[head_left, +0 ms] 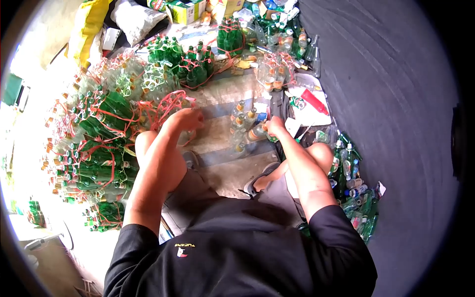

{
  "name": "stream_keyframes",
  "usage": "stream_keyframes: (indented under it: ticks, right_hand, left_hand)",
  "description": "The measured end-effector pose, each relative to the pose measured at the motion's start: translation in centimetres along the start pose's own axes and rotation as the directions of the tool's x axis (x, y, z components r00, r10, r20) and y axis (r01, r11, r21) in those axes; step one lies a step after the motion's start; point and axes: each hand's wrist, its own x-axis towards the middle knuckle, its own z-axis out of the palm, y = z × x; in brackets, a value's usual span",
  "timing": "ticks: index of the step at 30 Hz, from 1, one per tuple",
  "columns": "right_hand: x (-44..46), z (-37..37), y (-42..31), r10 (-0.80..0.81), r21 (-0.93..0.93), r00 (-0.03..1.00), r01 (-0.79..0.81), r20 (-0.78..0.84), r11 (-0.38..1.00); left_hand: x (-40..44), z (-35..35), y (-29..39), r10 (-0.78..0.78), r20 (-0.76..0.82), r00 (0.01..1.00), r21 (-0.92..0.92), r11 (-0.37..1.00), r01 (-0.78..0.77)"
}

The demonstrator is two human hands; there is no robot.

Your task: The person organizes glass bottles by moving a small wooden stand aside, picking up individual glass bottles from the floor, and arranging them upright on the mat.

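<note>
My right hand [275, 126] is closed around the end of a clear glass bottle [257, 132], which lies tilted with its other end toward the left. Beside that bottle, several clear glass bottles [239, 121] stand grouped on the floor between my feet. My left hand [187, 120] has its fingers curled, and whatever may be in them is hidden. It is over clear bottles next to a tangle of pink plastic string [170, 105].
Bundles of green bottles [94, 161] tied with pink string fill the left side. Loose bottles [354, 193] lie by my right leg. A red object [314, 101] rests on a white board [321, 116]. A dark grey surface [396, 123] spans the right.
</note>
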Motion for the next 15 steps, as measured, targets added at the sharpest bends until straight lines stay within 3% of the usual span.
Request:
stream_keyframes:
  ticks: [2,4,6,8,10,12,15]
  right_hand:
    - [-0.3,0.8,-0.2,-0.164,-0.085,0.987,0.163,0.002,0.983]
    - [-1.8,0.1,-1.5,-0.165,-0.099,0.986,0.164,0.002,0.981]
    - [-2.7,0.0,-2.7,-0.174,-0.126,0.985,0.173,0.007,0.977]
    - [-3.0,0.3,-3.6,-0.233,-0.233,0.972,0.228,0.006,0.945]
    - [-0.9,3.1,-2.5,-0.315,-0.311,0.941,0.265,-0.121,0.913]
    - [-1.7,1.9,-4.1,-0.190,-0.076,0.979,0.195,0.067,0.978]
    - [-1.9,2.8,-4.6,-0.199,-0.100,0.979,0.202,0.038,0.974]
  left_hand:
    - [-0.3,-0.1,-0.6,-0.009,0.011,1.000,-0.001,1.000,0.009]
    - [-0.9,-0.4,-0.3,-0.011,0.020,1.000,-0.003,1.000,0.011]
    - [-2.3,-1.0,0.6,-0.013,-0.097,0.995,-0.007,1.000,0.013]
    - [-2.3,-1.2,1.0,-0.024,-0.082,0.996,-0.013,1.000,0.023]
    - [-2.2,-1.4,1.0,-0.036,-0.066,0.997,-0.019,0.999,0.035]
    - [-2.1,-1.3,1.3,0.016,-0.114,0.993,-0.011,1.000,-0.017]
    - [-2.2,-1.9,2.4,-0.057,-0.090,0.994,-0.031,0.998,0.054]
